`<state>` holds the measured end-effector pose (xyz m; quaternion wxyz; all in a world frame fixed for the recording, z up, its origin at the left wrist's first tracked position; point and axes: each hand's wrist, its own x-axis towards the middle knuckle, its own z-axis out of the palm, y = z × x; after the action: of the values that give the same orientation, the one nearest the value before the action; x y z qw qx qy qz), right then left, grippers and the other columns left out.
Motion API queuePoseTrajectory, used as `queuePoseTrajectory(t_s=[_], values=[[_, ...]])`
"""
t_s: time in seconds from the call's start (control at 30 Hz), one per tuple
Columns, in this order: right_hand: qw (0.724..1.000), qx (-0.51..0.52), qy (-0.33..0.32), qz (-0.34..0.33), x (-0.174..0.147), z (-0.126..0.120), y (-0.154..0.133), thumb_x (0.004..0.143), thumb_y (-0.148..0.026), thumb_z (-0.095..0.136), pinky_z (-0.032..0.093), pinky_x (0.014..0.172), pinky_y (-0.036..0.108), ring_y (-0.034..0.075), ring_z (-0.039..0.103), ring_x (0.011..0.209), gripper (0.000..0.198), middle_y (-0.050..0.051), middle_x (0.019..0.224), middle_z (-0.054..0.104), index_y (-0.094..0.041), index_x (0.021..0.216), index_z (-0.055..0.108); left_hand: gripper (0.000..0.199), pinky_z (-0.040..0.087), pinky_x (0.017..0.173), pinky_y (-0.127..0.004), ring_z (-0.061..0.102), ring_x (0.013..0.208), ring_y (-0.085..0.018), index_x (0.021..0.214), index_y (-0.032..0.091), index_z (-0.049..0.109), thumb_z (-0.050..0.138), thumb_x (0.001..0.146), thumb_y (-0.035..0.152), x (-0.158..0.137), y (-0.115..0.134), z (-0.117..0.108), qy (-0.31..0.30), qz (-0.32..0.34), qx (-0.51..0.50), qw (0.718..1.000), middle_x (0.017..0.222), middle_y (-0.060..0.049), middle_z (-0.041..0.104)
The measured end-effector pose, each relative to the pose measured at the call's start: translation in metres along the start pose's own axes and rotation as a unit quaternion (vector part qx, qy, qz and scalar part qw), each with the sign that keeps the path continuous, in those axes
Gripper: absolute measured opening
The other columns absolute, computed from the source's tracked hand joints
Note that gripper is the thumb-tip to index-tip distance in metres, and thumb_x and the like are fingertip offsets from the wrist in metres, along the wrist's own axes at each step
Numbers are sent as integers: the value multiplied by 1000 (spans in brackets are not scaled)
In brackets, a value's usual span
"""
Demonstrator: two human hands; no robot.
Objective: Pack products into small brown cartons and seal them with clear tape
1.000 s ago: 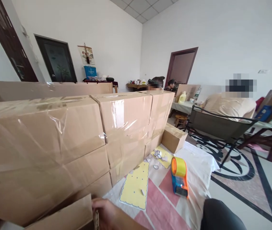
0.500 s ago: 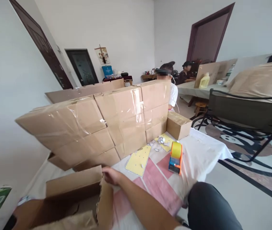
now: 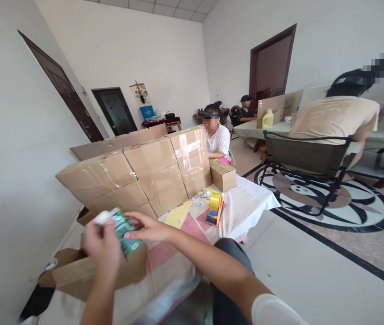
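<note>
In front of me I hold a shiny green packet [image 3: 127, 232] above an open cardboard box [image 3: 76, 273]. My right hand [image 3: 147, 226] grips its right edge, thumb in front and fingers behind. My left hand [image 3: 104, 241], blurred by motion, is closed at the packet's left end, where something white [image 3: 102, 217] shows at the top. The packet's kind is not clear. The box stands on the near left of the cloth-covered table, partly hidden behind my left hand and forearm, so its contents do not show.
Stacked, taped cartons [image 3: 154, 180] form a wall across the table. A single closed carton [image 3: 224, 175] sits at its right end. Nearer are a tape dispenser [image 3: 215, 210] with yellow tape and small white pieces [image 3: 205, 194]. A co-worker [image 3: 218, 140] sits behind the wall; another occupies a chair [image 3: 308, 153] at right.
My right hand has left the box's edge and now holds the green packet. My left hand has come into view on it too. The view has shifted, showing more of the room at right.
</note>
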<state>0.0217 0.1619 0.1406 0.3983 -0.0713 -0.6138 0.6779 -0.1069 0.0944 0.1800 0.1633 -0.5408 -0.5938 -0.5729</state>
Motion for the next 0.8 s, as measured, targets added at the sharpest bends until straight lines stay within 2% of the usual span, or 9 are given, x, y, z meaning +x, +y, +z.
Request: queuePoseTrajectory(t_s=[0.07, 0.17, 0.27, 0.33, 0.4, 0.5, 0.57, 0.63, 0.8], values=[[999, 0, 29, -29, -14, 10, -10, 66, -37, 84, 48, 94, 29, 15, 62, 100, 63, 2, 110, 66, -20, 121, 59, 30, 55, 78, -37, 67, 90, -24, 110, 21, 61, 43, 98, 42, -6, 9, 4, 11, -54, -34, 998, 101, -5, 71], [990, -13, 128, -56, -29, 11, -19, 65, -35, 84, 50, 93, 29, 15, 64, 97, 56, 1, 104, 64, -19, 109, 54, 40, 49, 97, -41, 69, 101, -23, 130, 23, 54, 33, 101, 40, -14, 4, -7, -81, -22, -44, 995, 120, -7, 71], [983, 3, 166, -73, -35, -1, -30, 69, -37, 79, 55, 89, 33, 18, 67, 100, 60, 4, 108, 65, -21, 114, 43, 33, 30, 114, -53, 62, 119, -29, 123, 26, 61, 45, 97, 40, -33, -27, -39, -178, -10, 111, 978, 125, -7, 71], [979, -26, 176, -97, -35, -8, -37, 72, -40, 76, 56, 91, 34, 18, 67, 104, 62, 7, 114, 65, -21, 119, 39, 35, 21, 116, -56, 58, 125, -32, 123, 25, 62, 49, 94, 39, -50, -51, -59, -240, 5, 172, 955, 128, -10, 69], [971, -95, 187, -115, -36, -13, -41, 76, -47, 72, 55, 92, 32, 18, 66, 108, 66, 12, 124, 63, -21, 125, 36, 43, 18, 116, -56, 56, 125, -32, 131, 24, 58, 54, 90, 37, -63, -68, -70, -264, 34, 206, 942, 128, -11, 68], [959, -181, 183, -118, -41, -12, -43, 83, -54, 63, 55, 93, 31, 18, 63, 116, 69, 16, 136, 58, -20, 134, 33, 41, 20, 113, -52, 59, 115, -30, 125, 25, 62, 56, 84, 27, -68, -75, -74, -289, 94, 256, 918, 115, -8, 71], [959, -196, 167, -122, -46, -9, -43, 87, -54, 60, 54, 95, 31, 19, 62, 119, 65, 17, 139, 57, -20, 136, 35, 27, 26, 107, -50, 62, 105, -27, 109, 25, 68, 55, 86, 21, -66, -68, -73, -286, 134, 278, 907, 106, -5, 73], [959, -201, 154, -131, -52, -4, -46, 88, -50, 61, 53, 96, 32, 19, 62, 119, 62, 16, 139, 56, -19, 136, 36, 19, 31, 99, -46, 63, 97, -24, 98, 25, 70, 54, 90, 18, -68, -53, -70, -250, 184, 273, 911, 100, -3, 75], [945, -270, 125, -134, -68, 11, -67, 90, -41, 62, 50, 100, 32, 19, 59, 123, 64, 11, 136, 56, -19, 142, 31, 16, 34, 72, -37, 62, 81, -18, 96, 25, 71, 62, 91, 13, -100, 7, -44, -157, 306, 170, 923, 89, -1, 76]])
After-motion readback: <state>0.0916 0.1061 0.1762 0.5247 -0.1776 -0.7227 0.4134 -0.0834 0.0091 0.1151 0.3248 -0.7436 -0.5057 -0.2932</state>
